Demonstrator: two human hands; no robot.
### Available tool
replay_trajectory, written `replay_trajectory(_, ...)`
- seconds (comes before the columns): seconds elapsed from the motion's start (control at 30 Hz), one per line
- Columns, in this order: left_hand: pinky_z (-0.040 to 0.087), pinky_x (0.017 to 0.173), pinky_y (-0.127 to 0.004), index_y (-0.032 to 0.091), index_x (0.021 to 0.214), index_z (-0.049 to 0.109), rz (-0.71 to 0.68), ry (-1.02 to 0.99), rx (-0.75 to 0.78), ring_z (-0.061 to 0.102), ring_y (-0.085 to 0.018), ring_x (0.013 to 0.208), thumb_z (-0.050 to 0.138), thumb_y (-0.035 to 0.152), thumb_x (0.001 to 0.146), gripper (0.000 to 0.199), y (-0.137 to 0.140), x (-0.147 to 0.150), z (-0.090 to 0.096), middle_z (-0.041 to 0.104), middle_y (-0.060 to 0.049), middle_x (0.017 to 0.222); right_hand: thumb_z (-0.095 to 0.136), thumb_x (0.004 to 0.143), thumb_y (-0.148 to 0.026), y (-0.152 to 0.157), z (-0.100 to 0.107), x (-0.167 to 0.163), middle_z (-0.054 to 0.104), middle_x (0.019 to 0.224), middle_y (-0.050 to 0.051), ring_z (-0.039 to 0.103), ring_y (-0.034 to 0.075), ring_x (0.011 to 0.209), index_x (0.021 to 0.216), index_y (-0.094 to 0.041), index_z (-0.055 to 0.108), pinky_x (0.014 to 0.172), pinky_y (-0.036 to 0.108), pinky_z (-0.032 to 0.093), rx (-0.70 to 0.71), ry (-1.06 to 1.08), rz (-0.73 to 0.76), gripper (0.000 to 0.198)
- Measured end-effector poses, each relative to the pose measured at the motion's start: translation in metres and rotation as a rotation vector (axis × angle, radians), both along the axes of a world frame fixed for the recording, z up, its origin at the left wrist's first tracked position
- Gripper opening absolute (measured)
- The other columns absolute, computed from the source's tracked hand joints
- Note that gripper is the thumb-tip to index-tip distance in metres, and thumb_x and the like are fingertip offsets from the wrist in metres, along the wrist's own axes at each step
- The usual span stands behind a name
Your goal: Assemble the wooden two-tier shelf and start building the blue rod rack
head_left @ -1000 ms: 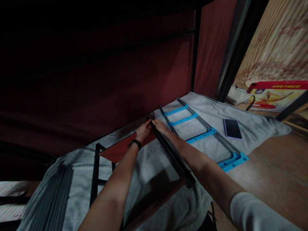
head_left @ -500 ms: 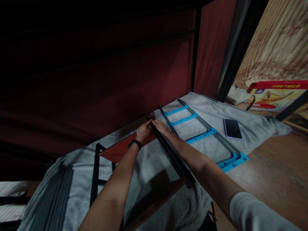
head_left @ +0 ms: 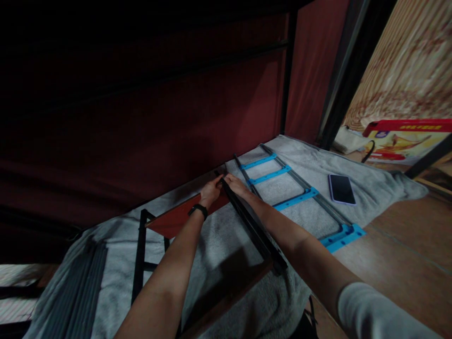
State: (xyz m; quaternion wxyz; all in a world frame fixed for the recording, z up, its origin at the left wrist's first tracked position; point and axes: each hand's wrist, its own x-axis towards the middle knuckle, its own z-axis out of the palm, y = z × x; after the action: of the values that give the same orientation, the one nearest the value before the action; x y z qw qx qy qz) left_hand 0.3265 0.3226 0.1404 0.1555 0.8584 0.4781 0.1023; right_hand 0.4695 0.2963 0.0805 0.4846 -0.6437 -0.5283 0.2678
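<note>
Both hands meet at the far end of a long black metal bar (head_left: 251, 225), which runs from there back toward me. My left hand (head_left: 211, 190), with a black band on its wrist, has its fingers closed on the bar's far end. On the bar's other side my right hand (head_left: 234, 184) is closed against the same end; its fingertips are partly hidden. A reddish-brown board (head_left: 176, 217) lies under my left hand, reaching from the bar to a black metal frame (head_left: 139, 259) on the left. Another brown board (head_left: 229, 299) spans nearer to me.
A rack of grey tubes with blue crosspieces (head_left: 295, 199) lies to the right on a grey blanket (head_left: 282, 310). A phone (head_left: 342, 189) rests beyond it. Grey tubes (head_left: 79, 292) lie at the left. A dark red panel (head_left: 212, 117) rises behind; a printed box (head_left: 406, 141) stands far right.
The near end of the black bar has shifted very slightly to the right. Both hands stay at the far end, almost unmoved.
</note>
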Motion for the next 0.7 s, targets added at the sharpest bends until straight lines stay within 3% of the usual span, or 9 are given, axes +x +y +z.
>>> replay_trajectory(0.3,0.049,0.106,-0.035,0.028,0.153,0.050,-0.015,0.001,-0.001,0.064,-0.025,0.127,0.053,0.024,0.097,0.056,0.001,0.000,0.000,0.067,-0.009,0.139,0.040,0.100,-0.025,0.006,-0.002,0.002,0.064,0.095,0.003,0.059,0.017,0.097,0.089,-0.022,0.059,0.096,0.030,0.045,-0.035,-0.042,0.011,0.022)
replay_trajectory(0.47,0.043,0.114,-0.031,0.018,0.155,0.044,-0.152,-0.107,-0.010,0.059,-0.021,0.133,0.053,0.014,0.092,0.064,0.003,-0.007,-0.003,0.062,-0.010,0.146,0.040,0.099,-0.021,0.004,0.003,0.000,0.064,0.089,0.002,0.060,0.016,0.095,0.086,-0.022,0.060,0.095,0.028,0.046,-0.013,-0.069,-0.001,0.024)
replay_trajectory(0.7,0.033,0.124,-0.041,0.020,0.147,0.055,-0.342,-0.105,0.161,0.048,-0.021,0.143,0.050,0.008,0.088,0.060,-0.013,-0.050,0.005,0.055,-0.008,0.152,0.041,0.100,-0.024,-0.005,0.009,0.000,0.065,0.088,0.001,0.062,0.016,0.093,0.083,-0.022,0.056,0.091,0.026,0.046,-0.045,-0.132,-0.022,0.023)
